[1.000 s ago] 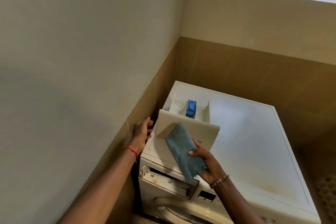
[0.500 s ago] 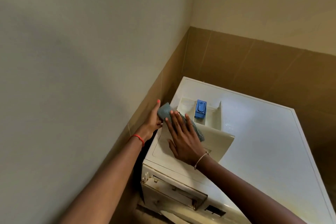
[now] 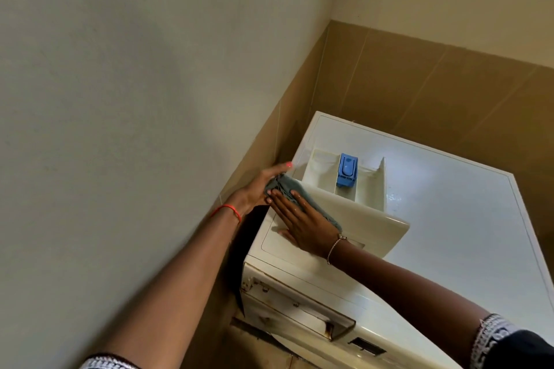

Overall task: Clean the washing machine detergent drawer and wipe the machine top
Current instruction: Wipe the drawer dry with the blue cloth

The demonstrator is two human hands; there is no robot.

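1. Head view: detergent drawer (image 3: 353, 204) is out of the machine and lying on the machine top (image 3: 449, 234), at its left side, front panel facing the camera. Empty drawer slot (image 3: 299, 308) is open in the machine front below.
2. Blue cloth (image 3: 287, 189) sits at the drawer's left corner, near the wall-side edge of the top.
3. Right hand (image 3: 302, 225) is flat, fingers spread, pressing the cloth down. A palm press, not a closed grip.
4. Left hand (image 3: 260, 189) is at the cloth's far end, fingers partly curled around it. Whether it's pinching or just steadying, can't tell.
5. Progress, my read: mid-wipe on the drawer and left edge. Blue insert (image 3: 347, 169) and the compartments look not yet reached.
6. Left: drawer inside, the grimy slot, most of the top (wet specks right of the drawer), refitting the drawer.
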